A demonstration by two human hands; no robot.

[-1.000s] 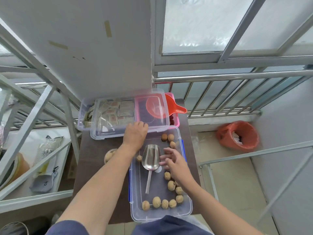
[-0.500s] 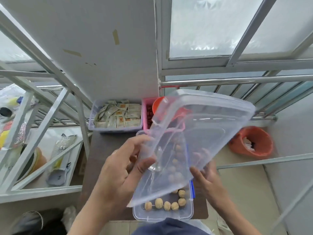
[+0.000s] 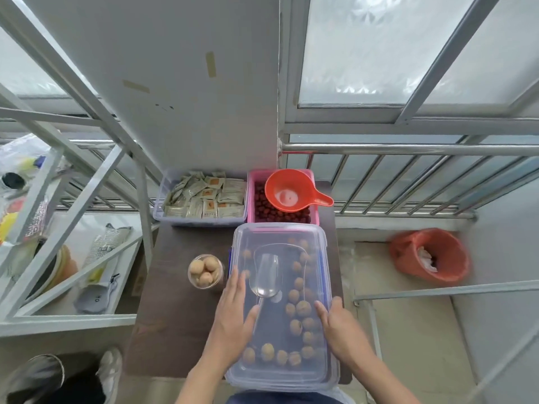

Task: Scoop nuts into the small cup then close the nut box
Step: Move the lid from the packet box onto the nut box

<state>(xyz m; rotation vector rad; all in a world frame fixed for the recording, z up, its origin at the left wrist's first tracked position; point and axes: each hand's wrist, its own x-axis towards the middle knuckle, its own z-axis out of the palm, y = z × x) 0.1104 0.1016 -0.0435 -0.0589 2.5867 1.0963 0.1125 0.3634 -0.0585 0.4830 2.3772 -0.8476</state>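
Small cup (image 3: pixel 205 271) left of nut box (image 3: pixel 281 383), on dark table (image 3: pixel 175 316), holding nuts, just beside box wall. Left hand (image 3: pixel 233 319) flat on clear lid (image 3: pixel 280 231), near left edge, fingers (image 3: pixel 237 282) straight and close together, gripping nothing. Lid lies over box, long axis running away from person; metal scoop (image 3: pixel 267 277) and nuts (image 3: pixel 296 309) visible beneath. Right hand (image 3: pixel 339 326) on lid's right edge, fingers loosely spread, thumb over rim. Both hands equally near; lid directly under palms. Judgement: pressing edges down comes next; whether the latches are shut cannot be told.
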